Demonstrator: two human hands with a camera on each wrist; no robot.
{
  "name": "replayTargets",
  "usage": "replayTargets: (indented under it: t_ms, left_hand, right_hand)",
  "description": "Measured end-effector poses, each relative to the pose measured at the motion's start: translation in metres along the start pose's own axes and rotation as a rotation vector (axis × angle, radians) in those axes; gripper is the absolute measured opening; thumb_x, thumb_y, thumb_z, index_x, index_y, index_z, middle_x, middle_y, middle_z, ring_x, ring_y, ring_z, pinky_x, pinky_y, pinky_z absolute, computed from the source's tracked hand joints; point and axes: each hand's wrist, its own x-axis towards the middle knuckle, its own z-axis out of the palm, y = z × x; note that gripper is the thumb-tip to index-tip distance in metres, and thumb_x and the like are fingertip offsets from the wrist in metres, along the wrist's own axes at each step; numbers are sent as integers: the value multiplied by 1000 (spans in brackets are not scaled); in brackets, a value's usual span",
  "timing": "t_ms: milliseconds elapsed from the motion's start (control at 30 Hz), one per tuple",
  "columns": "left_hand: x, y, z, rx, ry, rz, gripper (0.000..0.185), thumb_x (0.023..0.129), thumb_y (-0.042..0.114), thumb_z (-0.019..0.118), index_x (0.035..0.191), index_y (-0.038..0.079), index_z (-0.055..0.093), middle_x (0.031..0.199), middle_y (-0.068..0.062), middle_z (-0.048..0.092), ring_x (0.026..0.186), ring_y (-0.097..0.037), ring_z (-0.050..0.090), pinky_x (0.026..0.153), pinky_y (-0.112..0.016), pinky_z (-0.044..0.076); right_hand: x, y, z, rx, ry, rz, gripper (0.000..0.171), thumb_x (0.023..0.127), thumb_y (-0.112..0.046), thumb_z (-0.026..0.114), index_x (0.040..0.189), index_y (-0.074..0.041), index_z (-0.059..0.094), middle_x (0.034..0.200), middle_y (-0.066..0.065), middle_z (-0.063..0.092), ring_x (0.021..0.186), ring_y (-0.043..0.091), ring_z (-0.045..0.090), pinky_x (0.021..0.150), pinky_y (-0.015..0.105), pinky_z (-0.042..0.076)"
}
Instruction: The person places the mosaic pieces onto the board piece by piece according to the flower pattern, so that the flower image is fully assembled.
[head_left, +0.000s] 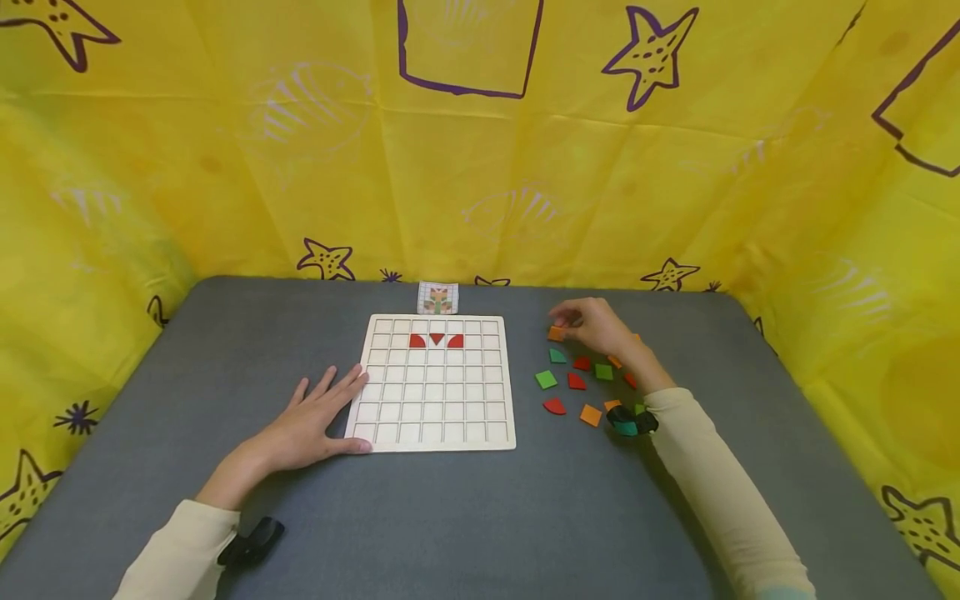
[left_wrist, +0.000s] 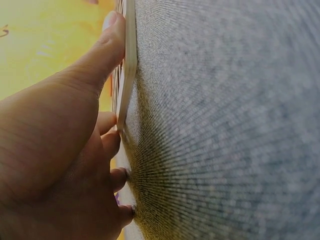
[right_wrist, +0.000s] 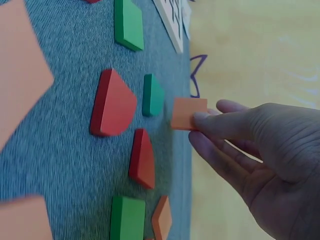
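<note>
Sleeved forearms reach over the grey tabletop (head_left: 465,517); the left hand (head_left: 311,421) lies flat, fingers spread and straight, thumb against the near-left corner of the grid board (head_left: 435,383); the right hand (head_left: 596,327) pinches an orange square (head_left: 556,333) between thumb and fingertips at the far edge of the loose pieces (head_left: 588,383), right of the board; three red pieces (head_left: 437,340) sit in the board's second row.
</note>
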Motion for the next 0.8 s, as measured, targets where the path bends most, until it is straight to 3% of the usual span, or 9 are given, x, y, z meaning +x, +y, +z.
replayTargets:
  t_ms: [367,800]
  left_hand:
    - [0,-1,1,-9,0,3,107,77,64,71,156,9,25,162,-15,17,146,-49,4,110,-69,-3]
    - [0,-1,0,-13,-3,-2,107,77,65,70,156,9,25,162,-15,16,145,-50,4,109,-70,-4]
  right_hand:
    - [13,-15,15,14,-2,27,27,85,6,71,111,5,70,94,14,70,88,27,66,83,42,55]
    - [26,-25,28,17,44,-9,23,85,5,71,109,3,72,94,14,72,89,27,69,82,40,56]
